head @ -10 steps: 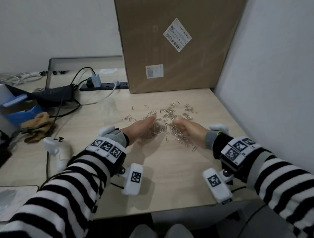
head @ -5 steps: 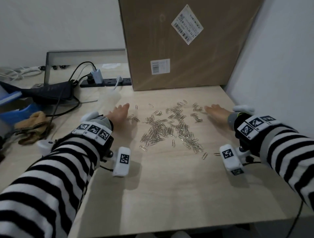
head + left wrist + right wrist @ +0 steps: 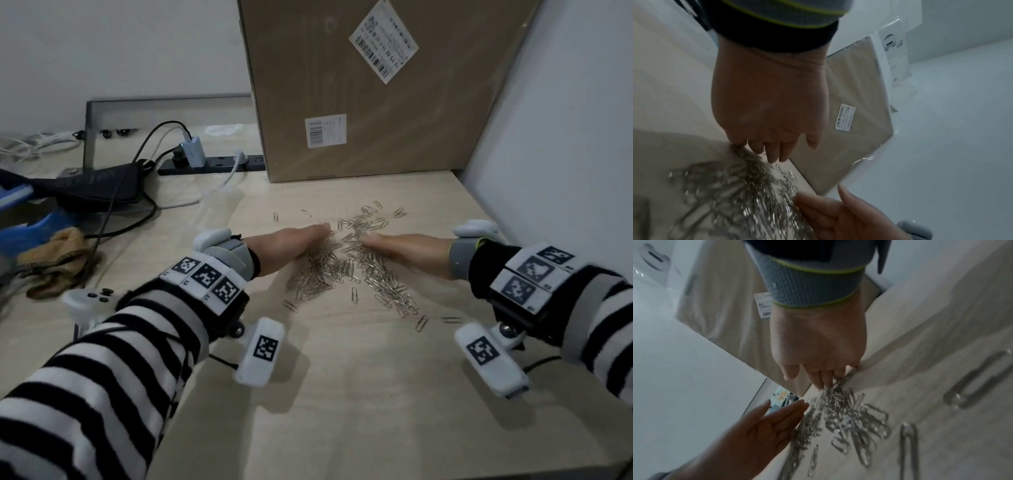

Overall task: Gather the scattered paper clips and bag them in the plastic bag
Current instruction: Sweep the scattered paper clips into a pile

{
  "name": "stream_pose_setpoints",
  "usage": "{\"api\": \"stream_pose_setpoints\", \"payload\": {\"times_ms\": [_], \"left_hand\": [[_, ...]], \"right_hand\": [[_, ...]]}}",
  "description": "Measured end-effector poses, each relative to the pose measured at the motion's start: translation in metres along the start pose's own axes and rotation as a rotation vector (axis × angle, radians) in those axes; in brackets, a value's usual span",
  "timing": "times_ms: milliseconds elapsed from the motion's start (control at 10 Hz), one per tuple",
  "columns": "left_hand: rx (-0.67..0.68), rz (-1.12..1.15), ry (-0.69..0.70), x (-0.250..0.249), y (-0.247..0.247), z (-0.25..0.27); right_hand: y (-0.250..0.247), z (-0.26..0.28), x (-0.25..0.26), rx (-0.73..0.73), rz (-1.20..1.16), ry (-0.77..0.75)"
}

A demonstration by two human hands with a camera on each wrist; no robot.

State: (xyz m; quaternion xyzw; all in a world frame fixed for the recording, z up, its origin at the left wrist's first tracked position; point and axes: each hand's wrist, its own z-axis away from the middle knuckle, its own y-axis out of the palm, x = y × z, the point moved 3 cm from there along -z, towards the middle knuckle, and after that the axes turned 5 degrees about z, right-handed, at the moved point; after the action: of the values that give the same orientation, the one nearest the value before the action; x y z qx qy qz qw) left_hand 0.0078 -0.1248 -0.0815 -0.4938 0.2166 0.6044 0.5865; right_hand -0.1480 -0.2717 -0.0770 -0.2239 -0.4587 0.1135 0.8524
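Head view: the heap of silver wire paper clips point(image 3: 346, 267) lies on the pale wooden desk point(image 3: 342, 394) toward its far edge, near the tall brown cardboard box point(image 3: 370, 89). The left hand point(image 3: 291, 243) and right hand point(image 3: 400, 248) flank it, fingers straight.

Left wrist view: left fingers point(image 3: 774, 151) extended together, touching clips.

Right wrist view: right fingers point(image 3: 824, 378) extended, tips among clips; nothing pinched.

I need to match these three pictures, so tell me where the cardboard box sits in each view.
Head: cardboard box fills the top centre, standing behind the paper clips.
Left wrist: cardboard box at centre right, beyond the left hand.
Right wrist: cardboard box at upper left, behind the right hand.
Shared landmark: its small white barcode label.
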Motion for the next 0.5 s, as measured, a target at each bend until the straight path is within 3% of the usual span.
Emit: {"api": "stream_pose_setpoints", "payload": {"times_ms": [100,200,300,400,500], "left_hand": [[-0.193,-0.047,0.049,-0.007,-0.025,-0.003],[-0.400,-0.094,0.009,-0.007,-0.054,-0.013],[-0.447,-0.260,-0.134,0.005,-0.073,-0.029],[-0.408,-0.390,-0.134,-0.002,-0.063,-0.035],[-0.317,-0.283,-0.095,-0.013,-0.048,-0.052]], "right_hand": [[-0.025,0.005,0.010,-0.164,0.055,-0.030],[-0.064,-0.008,0.003,-0.515,0.119,0.051],[-0.080,-0.028,-0.008,-0.502,0.238,0.249],[-0.073,-0.047,-0.008,-0.381,0.390,0.306],[-0.058,-0.064,0.006,-0.296,0.423,0.201]]}}
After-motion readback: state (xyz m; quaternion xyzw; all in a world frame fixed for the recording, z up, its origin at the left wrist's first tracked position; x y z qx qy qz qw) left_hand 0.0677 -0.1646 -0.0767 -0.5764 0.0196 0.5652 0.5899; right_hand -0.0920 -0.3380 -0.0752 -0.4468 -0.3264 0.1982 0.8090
